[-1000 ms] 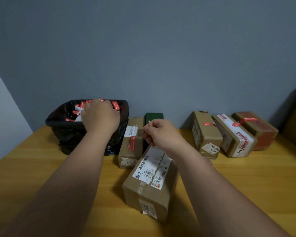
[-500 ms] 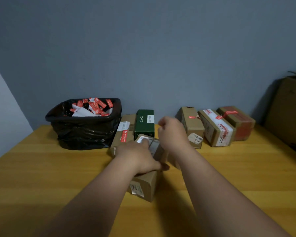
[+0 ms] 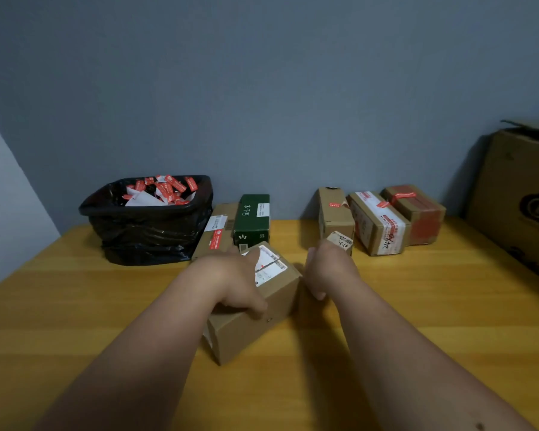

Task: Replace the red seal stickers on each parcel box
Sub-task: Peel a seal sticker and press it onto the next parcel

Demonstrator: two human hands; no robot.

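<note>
Looking down from the head camera, the only view, two bare forearms reach out over a yellow wooden worktop (image 3: pixel 417 306) that meets a blue-grey wall.

The left hand (image 3: pixel 231 279) lies palm-down on a brown parcel box (image 3: pixel 255 318) at the centre, its grip curled over the top and near edge; this looks like steadying the box so it cannot slide. A white shipping label (image 3: pixel 269 264) covers the far part of the top. It has a small red mark, but its print is too blurred to read, and no red seal sticker is clear on this box.

The right hand (image 3: pixel 325 269) hovers just beside the box's right end, apart from it. Its grip is curled loosely inward; whether it pinches anything cannot be told.

At the back left stands a bin lined with a black bag (image 3: pixel 150 231), holding red stickers (image 3: pixel 168 189) and white backing scraps, likely the discards. Beside it lies a flat brown box (image 3: pixel 213 236) with a red strip on its label, then a dark green box (image 3: pixel 252 220) bearing white characters, not legible enough to give.

To the right, three more parcels (image 3: pixel 380 222) stand in a row, each with a red seal on top. The nearest carries a tag reading "47" and perhaps "3"; the middle one has red-printed white tape.

A large cardboard carton (image 3: pixel 523 194) with a dark swirl design leans at the far right edge.
</note>
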